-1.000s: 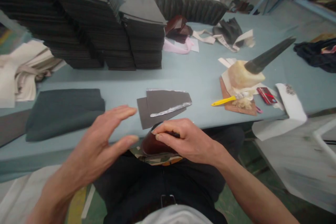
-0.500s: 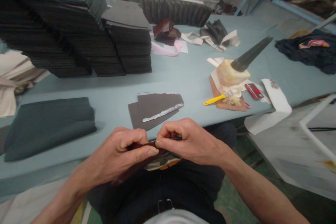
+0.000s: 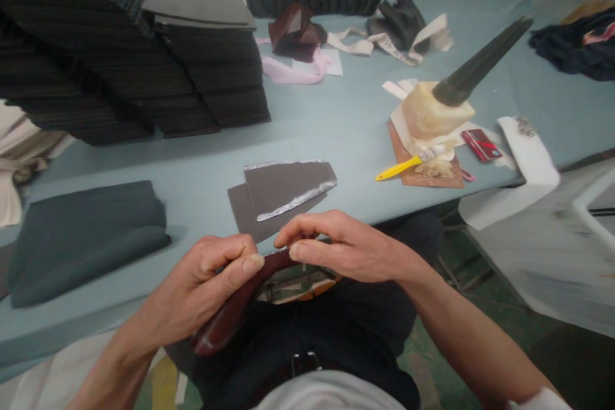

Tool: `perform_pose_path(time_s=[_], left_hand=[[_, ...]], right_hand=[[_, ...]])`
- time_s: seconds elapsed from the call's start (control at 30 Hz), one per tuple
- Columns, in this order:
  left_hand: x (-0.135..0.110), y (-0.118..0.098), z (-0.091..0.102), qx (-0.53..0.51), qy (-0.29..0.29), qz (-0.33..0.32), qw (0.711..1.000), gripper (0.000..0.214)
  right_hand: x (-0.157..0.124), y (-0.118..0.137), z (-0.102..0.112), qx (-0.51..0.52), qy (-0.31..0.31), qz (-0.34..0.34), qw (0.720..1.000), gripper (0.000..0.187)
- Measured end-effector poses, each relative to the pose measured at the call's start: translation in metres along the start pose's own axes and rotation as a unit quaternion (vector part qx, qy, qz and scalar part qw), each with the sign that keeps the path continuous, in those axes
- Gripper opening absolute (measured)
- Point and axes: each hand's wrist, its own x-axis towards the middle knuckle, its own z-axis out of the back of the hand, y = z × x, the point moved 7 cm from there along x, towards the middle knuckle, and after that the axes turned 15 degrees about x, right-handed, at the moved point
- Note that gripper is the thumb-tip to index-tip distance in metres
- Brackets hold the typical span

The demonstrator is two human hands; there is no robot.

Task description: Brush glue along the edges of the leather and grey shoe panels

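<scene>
Both my hands grip a folded piece of dark brown leather (image 3: 230,317) over my lap, just below the table's near edge. My left hand (image 3: 206,282) pinches it between thumb and fingers, and the piece trails down to the left past my wrist. My right hand (image 3: 336,246) pinches its right end, fingers closed. Just beyond my hands, two grey cut pieces (image 3: 283,189) lie overlapped on the table, the upper one with a shiny glued edge.
The light blue table (image 3: 336,128) carries tall stacks of dark sheets (image 3: 144,51) at the back left, a folded dark cloth (image 3: 81,237) at the left, and a yellow-handled brush (image 3: 408,166) beside a glue block (image 3: 432,115) with a dark cone. Scraps lie at the back.
My left hand, open a second ago, has closed on the leather piece next to my right hand. The piece is now drawn out longer toward the lower left.
</scene>
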Motion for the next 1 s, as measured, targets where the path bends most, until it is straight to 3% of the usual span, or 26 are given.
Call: perform_pose_path(time_s=[0.2, 0.53, 0.67, 0.87, 1.0], left_hand=[[0.002, -0.006, 0.0, 0.015, -0.012, -0.01, 1.0, 0.052], [-0.008, 0.009, 0.008, 0.032, -0.038, 0.022, 0.998, 0.052], [-0.008, 0.005, 0.004, 0.028, -0.031, 0.013, 0.999, 0.052], [-0.007, -0.004, 0.0, 0.037, -0.041, -0.01, 0.998, 0.052], [-0.017, 0.008, 0.008, 0.055, -0.056, 0.001, 0.997, 0.057]], right_hand=[[0.015, -0.004, -0.02, -0.024, 0.024, 0.054, 0.998, 0.044], [-0.007, -0.026, 0.006, 0.027, -0.019, 0.006, 0.999, 0.021], [-0.001, -0.022, -0.005, 0.049, 0.021, -0.01, 0.999, 0.024], [0.018, -0.013, -0.028, -0.002, 0.041, 0.042, 0.998, 0.034], [0.008, -0.027, -0.019, -0.007, 0.025, 0.012, 1.0, 0.031]])
